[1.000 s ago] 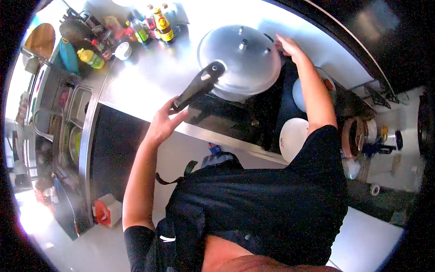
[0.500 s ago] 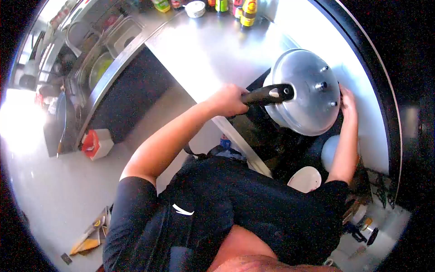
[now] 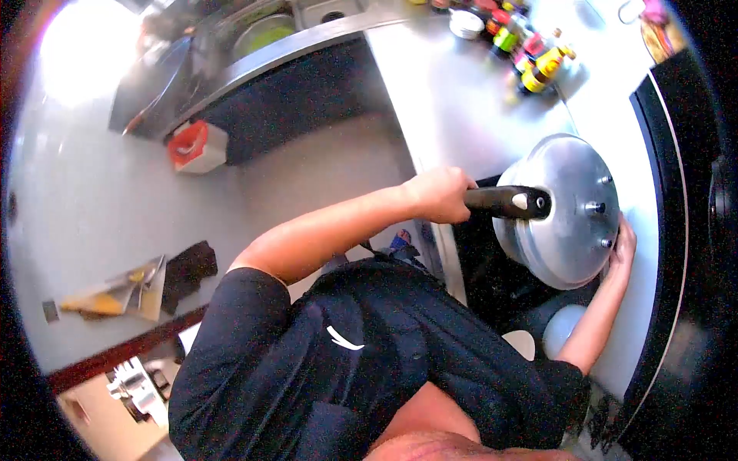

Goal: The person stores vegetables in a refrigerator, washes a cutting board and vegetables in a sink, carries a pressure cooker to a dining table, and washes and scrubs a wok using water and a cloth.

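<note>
A silver pressure cooker (image 3: 565,238) with a domed lid sits tilted in the view, over the dark stove area beside the steel counter. Its long black handle (image 3: 503,201) points left, and my left hand (image 3: 442,194) is closed around the end of it. My right hand (image 3: 624,244) grips the cooker's right side, its fingers partly hidden by the pot. Small black fittings stand up from the lid. Whether the pot's base touches the stove I cannot tell.
Several sauce bottles (image 3: 542,71) and a white bowl (image 3: 466,24) stand on the steel counter (image 3: 453,92). Nearer me, a pale round dish (image 3: 520,344) lies by my right arm. A red-lined white bin (image 3: 198,147) is on the floor at left.
The whole view has turned, so the counter, bottles and bin appear farther right. The cooker appears lower and farther right in view. Both hands keep the same hold on it.
</note>
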Tool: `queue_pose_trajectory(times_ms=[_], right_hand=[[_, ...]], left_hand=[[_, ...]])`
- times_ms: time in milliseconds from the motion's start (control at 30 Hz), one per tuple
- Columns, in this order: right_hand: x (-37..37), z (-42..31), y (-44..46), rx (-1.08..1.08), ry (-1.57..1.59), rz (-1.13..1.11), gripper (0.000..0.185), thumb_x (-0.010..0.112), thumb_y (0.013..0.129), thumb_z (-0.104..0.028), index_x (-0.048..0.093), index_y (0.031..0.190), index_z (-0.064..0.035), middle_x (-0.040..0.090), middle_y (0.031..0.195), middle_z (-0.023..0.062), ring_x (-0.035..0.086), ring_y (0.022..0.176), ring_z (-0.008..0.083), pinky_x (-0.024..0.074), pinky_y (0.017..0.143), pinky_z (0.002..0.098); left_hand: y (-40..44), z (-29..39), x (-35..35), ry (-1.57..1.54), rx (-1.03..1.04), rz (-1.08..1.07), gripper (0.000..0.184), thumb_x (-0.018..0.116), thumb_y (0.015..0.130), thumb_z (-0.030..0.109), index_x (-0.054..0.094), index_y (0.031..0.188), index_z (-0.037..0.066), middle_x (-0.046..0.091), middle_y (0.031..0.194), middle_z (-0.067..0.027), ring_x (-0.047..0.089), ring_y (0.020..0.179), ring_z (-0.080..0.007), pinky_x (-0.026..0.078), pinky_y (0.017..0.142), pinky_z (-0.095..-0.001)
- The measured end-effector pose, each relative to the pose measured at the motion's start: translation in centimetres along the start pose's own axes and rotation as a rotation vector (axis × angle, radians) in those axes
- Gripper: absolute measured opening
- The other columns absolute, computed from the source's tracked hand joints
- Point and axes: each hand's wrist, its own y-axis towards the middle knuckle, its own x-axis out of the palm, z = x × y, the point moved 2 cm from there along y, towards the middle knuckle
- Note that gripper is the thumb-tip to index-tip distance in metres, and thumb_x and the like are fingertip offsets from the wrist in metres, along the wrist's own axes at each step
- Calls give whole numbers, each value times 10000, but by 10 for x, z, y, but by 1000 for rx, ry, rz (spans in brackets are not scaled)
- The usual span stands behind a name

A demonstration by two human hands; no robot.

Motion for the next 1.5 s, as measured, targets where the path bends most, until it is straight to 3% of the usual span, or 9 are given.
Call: queue_pose_trajectory(times_ms=[367,667,700,833,1033,1100,1267,1300,1500], right_hand=[[112,-56,64,-63,-129,-326,363,574,966,-241,626,1121,83,676,1022,114,634,879,180,504,778,306],[312,-64,162,-161,-285,-843,345,550,978,-246,627,1128,55,671,1056,140,658,905,230,534,804,342],[342,-61,171,-173,-379,-807,394,542,984,-318,641,1135,32,682,1021,98,654,838,183,526,746,307],[467,-58,104,-221,-443,-1011,384,560,974,-321,661,1112,22,683,991,63,637,815,156,519,744,295],[621,-6,10,-275,-452,-1385,340,609,953,-243,667,1099,59,700,951,71,637,804,144,506,736,262],[635,17,-22,-322,-535,-1434,347,612,945,-244,671,1096,62,705,976,81,637,850,155,497,792,289],[675,70,-127,-367,-630,-1535,353,619,933,-256,684,1066,65,711,982,83,635,876,148,486,797,283],[685,82,-140,-562,-705,-1528,326,619,930,-250,699,1053,41,713,961,73,628,853,145,483,781,285],[672,112,-240,-353,-810,-1669,322,631,930,-242,686,1070,43,691,934,58,613,841,129,490,747,289]], left_hand=[[-73,-14,-1,-118,-218,235,283,613,704,163,700,963,90,684,859,-200,655,865,-383,512,790,-477],[-122,-53,39,-244,-479,613,328,644,681,182,690,998,111,689,872,-177,656,860,-374,510,760,-491],[-124,-66,49,-200,-493,662,354,642,681,181,684,1025,113,689,845,-170,669,827,-340,515,729,-467],[-167,-86,82,-352,-700,736,353,639,689,186,672,1027,89,679,794,-157,669,770,-304,517,697,-431],[-210,-121,184,-506,-843,1119,352,632,683,146,661,1022,56,679,765,-129,653,718,-266,519,683,-406],[-241,-92,213,-524,-886,1278,412,634,673,150,662,1073,56,676,777,-155,654,724,-267,518,695,-391],[-313,-50,265,-652,-1011,1261,447,625,679,155,658,1116,66,658,778,-185,646,721,-282,512,704,-381],[-324,-40,274,-655,-1049,1252,445,623,680,153,657,1115,67,655,780,-189,644,716,-282,508,700,-382],[-348,19,303,-763,-1272,1317,427,617,687,130,666,1107,76,670,838,-196,645,754,-282,504,725,-377]])
